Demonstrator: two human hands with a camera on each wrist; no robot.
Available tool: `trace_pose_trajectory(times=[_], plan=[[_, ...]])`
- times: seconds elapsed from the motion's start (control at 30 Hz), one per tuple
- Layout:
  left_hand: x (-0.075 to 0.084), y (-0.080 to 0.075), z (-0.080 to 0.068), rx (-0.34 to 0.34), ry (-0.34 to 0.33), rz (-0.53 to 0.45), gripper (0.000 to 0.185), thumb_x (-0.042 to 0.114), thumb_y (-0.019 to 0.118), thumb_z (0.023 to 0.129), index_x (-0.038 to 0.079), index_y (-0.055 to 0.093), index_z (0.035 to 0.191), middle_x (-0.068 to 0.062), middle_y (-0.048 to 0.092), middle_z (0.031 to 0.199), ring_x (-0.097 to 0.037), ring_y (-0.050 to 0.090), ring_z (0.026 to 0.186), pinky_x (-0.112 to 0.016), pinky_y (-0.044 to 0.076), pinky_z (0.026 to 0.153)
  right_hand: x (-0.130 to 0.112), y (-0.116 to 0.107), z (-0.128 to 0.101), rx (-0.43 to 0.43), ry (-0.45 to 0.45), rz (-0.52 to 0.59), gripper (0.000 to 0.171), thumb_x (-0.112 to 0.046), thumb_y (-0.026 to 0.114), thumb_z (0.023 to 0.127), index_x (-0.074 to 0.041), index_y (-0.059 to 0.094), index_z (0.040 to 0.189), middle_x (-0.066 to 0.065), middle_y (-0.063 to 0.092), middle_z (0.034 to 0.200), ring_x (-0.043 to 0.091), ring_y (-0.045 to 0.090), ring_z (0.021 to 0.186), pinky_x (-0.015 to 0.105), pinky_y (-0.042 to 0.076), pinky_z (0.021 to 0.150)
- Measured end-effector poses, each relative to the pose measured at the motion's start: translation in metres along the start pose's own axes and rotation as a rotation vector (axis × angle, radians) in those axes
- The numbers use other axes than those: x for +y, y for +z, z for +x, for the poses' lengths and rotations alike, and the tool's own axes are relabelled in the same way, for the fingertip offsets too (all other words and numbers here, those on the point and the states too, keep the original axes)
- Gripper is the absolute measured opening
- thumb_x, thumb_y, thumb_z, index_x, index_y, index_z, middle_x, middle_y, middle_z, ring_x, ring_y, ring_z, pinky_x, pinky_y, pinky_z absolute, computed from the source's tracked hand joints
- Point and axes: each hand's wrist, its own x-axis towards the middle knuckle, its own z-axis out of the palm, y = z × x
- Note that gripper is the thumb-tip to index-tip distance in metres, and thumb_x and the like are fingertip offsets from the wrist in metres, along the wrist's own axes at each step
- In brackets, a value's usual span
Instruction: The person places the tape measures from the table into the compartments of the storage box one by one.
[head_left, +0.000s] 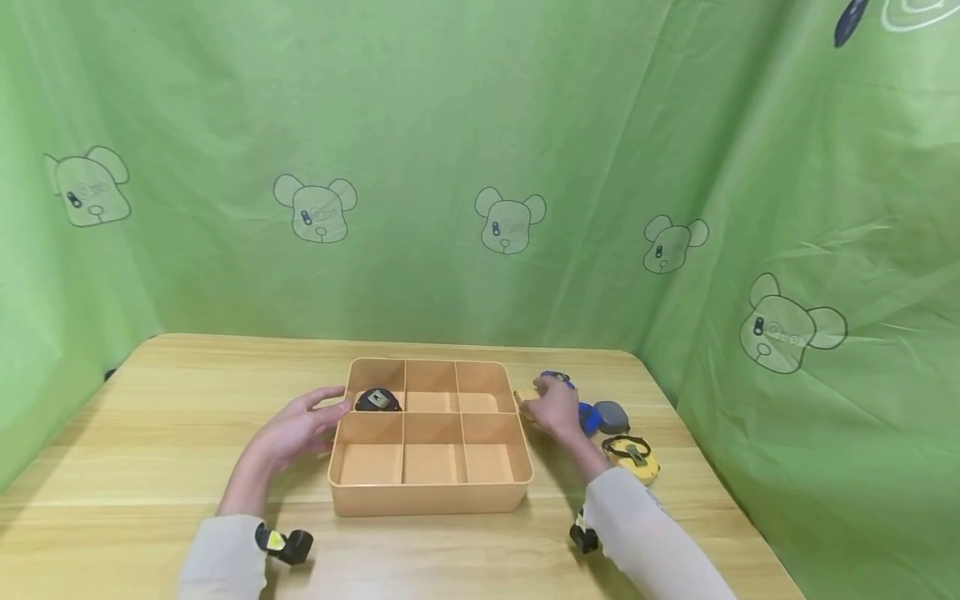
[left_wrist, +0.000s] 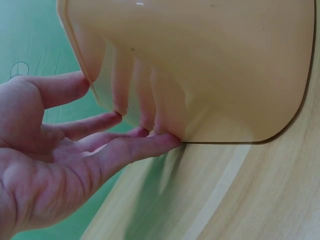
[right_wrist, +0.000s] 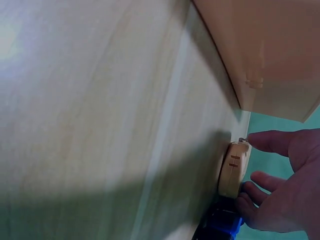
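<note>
My left hand [head_left: 296, 429] rests its fingertips against the left wall of a tan divided box [head_left: 431, 500]; the fingers are fairly straight. A black tape measure [head_left: 378, 400] lies in the box's back left compartment. To the right of the box, my right hand [head_left: 557, 408] pinches a yellow tape measure [right_wrist: 232, 170] that stands on the table. Its thumb touches one end and its bent fingers the other. Close by the fingers is a blue tape measure [right_wrist: 225, 221]. The head view shows only part of the pinched one, behind the hand.
Right of my right hand lie a blue tape measure [head_left: 588, 419], a grey tape measure [head_left: 612, 417] and a round yellow tape measure [head_left: 639, 462] with a black strap. Green curtains [head_left: 420, 275] enclose the wooden table [head_left: 135, 467] at the back and sides.
</note>
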Motion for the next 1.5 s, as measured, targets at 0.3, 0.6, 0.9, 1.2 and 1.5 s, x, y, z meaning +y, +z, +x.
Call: trace_pose_trajectory(times=[0.3, 0.6, 0.9, 1.2, 1.5], plan=[[0.001, 0.0, -0.001, -0.011, 0.014, 0.011, 0.069, 0.027, 0.05, 0.107, 0.0, 0.015, 0.16, -0.032, 0.04, 0.154, -0.048, 0.036, 0.145, -0.062, 0.039, 0.115, 0.004, 0.003, -0.001, -0.007, -0.025, -0.021, 0.054, -0.004, 0.075, 0.073, 0.008, 0.066, 0.125, 0.028, 0.068, 0.126, 0.048, 0.061, 0.12, 0.057, 0.049, 0.108], [0.002, 0.0, -0.001, -0.004, 0.007, 0.004, 0.068, 0.027, 0.05, 0.107, 0.0, 0.016, 0.16, -0.031, 0.04, 0.155, -0.048, 0.036, 0.145, -0.062, 0.039, 0.116, -0.001, 0.003, -0.006, -0.023, -0.012, 0.001, 0.052, -0.003, 0.073, 0.075, 0.006, 0.067, 0.126, 0.026, 0.069, 0.125, 0.042, 0.068, 0.109, 0.05, 0.059, 0.096], [0.001, 0.0, -0.001, -0.019, 0.009, -0.021, 0.069, 0.025, 0.05, 0.107, -0.001, 0.013, 0.16, -0.033, 0.036, 0.156, -0.049, 0.034, 0.146, -0.062, 0.037, 0.116, -0.002, 0.006, -0.012, -0.003, -0.04, 0.003, 0.046, -0.002, 0.075, 0.076, 0.005, 0.07, 0.121, 0.025, 0.07, 0.122, 0.045, 0.062, 0.122, 0.055, 0.049, 0.109], [0.0, 0.001, -0.001, -0.019, 0.009, -0.023, 0.07, 0.025, 0.05, 0.107, -0.001, 0.014, 0.16, -0.032, 0.038, 0.155, -0.049, 0.034, 0.146, -0.063, 0.037, 0.117, 0.002, 0.011, -0.016, 0.05, 0.012, 0.061, 0.071, -0.004, 0.077, 0.073, 0.009, 0.054, 0.139, 0.031, 0.061, 0.134, 0.049, 0.057, 0.125, 0.059, 0.046, 0.111], [-0.002, -0.002, 0.001, -0.007, 0.0, -0.013, 0.073, 0.031, 0.053, 0.105, 0.002, 0.015, 0.161, -0.031, 0.038, 0.156, -0.048, 0.034, 0.147, -0.06, 0.036, 0.118, 0.006, 0.02, -0.018, 0.073, 0.052, 0.131, 0.07, -0.003, 0.074, 0.074, 0.007, 0.053, 0.14, 0.031, 0.058, 0.139, 0.047, 0.054, 0.131, 0.058, 0.043, 0.114]])
